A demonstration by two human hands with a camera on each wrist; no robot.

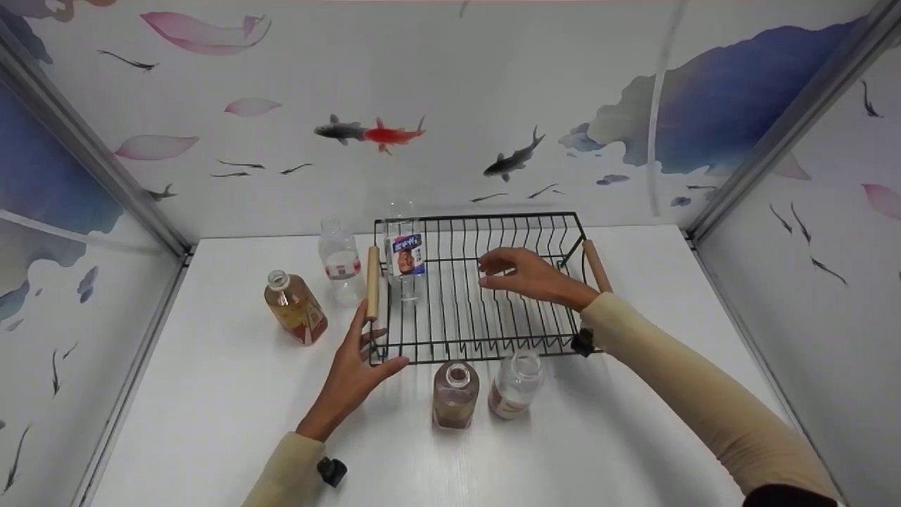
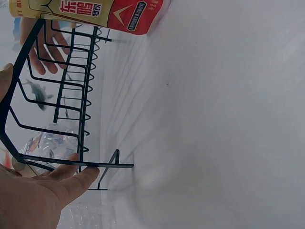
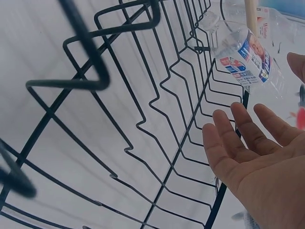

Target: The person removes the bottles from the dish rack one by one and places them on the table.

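A black wire dish rack (image 1: 461, 346) with wooden side handles sits on the white table. My left hand (image 1: 352, 370) grips its front left corner, thumb along the front wire and fingers at the end wires beside the left handle (image 1: 373, 282). Over the middle of the rack, my right hand (image 1: 528, 274) hovers with loosely bent fingers and holds nothing; the right wrist view shows its fingers (image 3: 248, 131) spread near the wires. A clear plastic bottle (image 1: 407, 257) with a blue-and-red label is in the rack's left end, inside the handle.
Left of the rack stand another clear bottle (image 1: 342, 267) and an amber-coloured bottle (image 1: 295, 310) with a red-and-yellow label. In front are a brownish bottle (image 1: 455, 398) and a clear bottle (image 1: 517, 387), close to the front wires. Walls with painted fish enclose the table (image 1: 225, 394).
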